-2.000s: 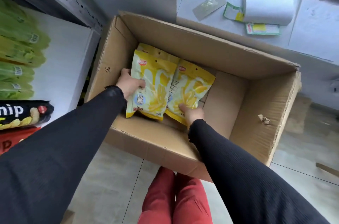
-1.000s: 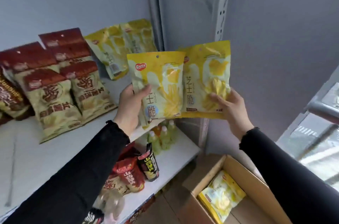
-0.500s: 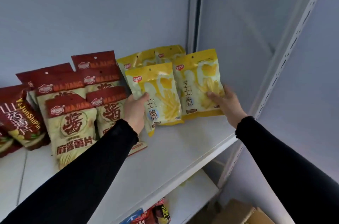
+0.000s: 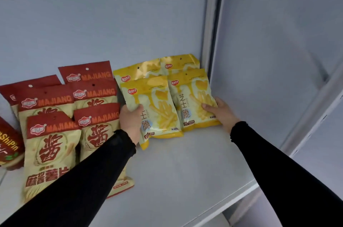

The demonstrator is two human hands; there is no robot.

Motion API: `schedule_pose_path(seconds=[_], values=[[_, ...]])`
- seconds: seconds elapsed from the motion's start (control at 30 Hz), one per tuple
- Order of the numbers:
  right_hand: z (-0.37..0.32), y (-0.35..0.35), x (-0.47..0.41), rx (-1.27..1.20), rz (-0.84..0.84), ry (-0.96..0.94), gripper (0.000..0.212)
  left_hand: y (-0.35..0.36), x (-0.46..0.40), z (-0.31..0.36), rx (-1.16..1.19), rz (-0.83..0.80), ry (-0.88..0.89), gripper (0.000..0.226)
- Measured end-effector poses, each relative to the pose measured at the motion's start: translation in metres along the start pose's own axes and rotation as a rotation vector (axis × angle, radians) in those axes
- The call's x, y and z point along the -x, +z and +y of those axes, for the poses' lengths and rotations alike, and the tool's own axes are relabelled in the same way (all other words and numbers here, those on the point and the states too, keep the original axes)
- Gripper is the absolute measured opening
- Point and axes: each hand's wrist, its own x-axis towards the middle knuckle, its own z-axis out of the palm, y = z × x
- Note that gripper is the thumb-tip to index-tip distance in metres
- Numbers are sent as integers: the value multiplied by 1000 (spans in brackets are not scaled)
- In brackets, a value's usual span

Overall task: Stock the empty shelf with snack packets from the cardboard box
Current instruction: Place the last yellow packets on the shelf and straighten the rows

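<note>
The left hand (image 4: 130, 121) has its fingers curled round the left edge of one yellow fries packet (image 4: 159, 111), thumb across the front. The right hand (image 4: 220, 112) holds a second yellow fries packet (image 4: 193, 100) by its lower right corner, fingers laid on the face; the thumb is hidden behind, so the pinch is likely rather than certain. Both packets stand tilted back, side by side, their bottom edges at or just above the white shelf (image 4: 185, 171), in front of two more yellow packets (image 4: 148, 70) leaning at the rear wall by the corner upright (image 4: 211, 41).

To set them well, I judge each packet should settle on its base and lean onto the one behind before the fingers let go, edges touching but not overlapping, labels forward.

To the left of the yellow row, touching it, are overlapping red MAJIANG packets (image 4: 53, 133), with a darker red bag (image 4: 9, 145) at the frame edge. The cardboard box is out of view, so its contents cannot be told.
</note>
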Motion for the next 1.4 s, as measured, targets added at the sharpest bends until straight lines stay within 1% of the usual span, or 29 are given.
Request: schedule_pose_path(seconds=[0.07, 0.17, 0.27, 0.37, 0.43, 0.47, 0.63, 0.8, 0.97, 1.1, 1.2, 1.23, 1.3, 1.33, 1.4], values=[[5, 4, -12, 17, 2, -8, 39, 4, -11, -12, -70, 58, 7, 27], [7, 14, -21, 39, 56, -54, 28, 13, -15, -16, -145, 147, 27, 29], [12, 20, -26, 100, 122, -100, 34, 23, -14, -7, -192, 232, 75, 29], [17, 23, -28, 179, 170, -126, 50, 30, -13, -3, -273, 288, 101, 34], [21, 25, -29, 262, 178, -138, 59, 32, -11, -3, -304, 309, 94, 40], [21, 26, -30, 306, 179, -145, 61, 33, -10, -3, -316, 315, 92, 41], [20, 29, -29, 383, 171, -188, 61, 35, -14, -5, -365, 342, 103, 56], [19, 31, -28, 437, 186, -195, 58, 39, -7, 2, -436, 344, 128, 57], [19, 33, -27, 444, 188, -199, 57, 39, -5, 4, -512, 346, 211, 67], [18, 33, -26, 455, 188, -199, 56, 36, 1, 3, -683, 271, 414, 73], [17, 34, -26, 458, 186, -198, 56, 31, 3, 5, -970, 183, 630, 69], [17, 34, -26, 460, 185, -197, 55, 28, 1, 6, -1083, 134, 721, 66], [17, 33, -27, 463, 180, -195, 55, 24, -5, 8, -1249, -17, 877, 58], [16, 33, -27, 464, 178, -193, 56, 22, -9, 9, -1290, -102, 912, 55], [17, 33, -27, 468, 179, -193, 56, 19, -12, 13, -1301, -234, 907, 46]])
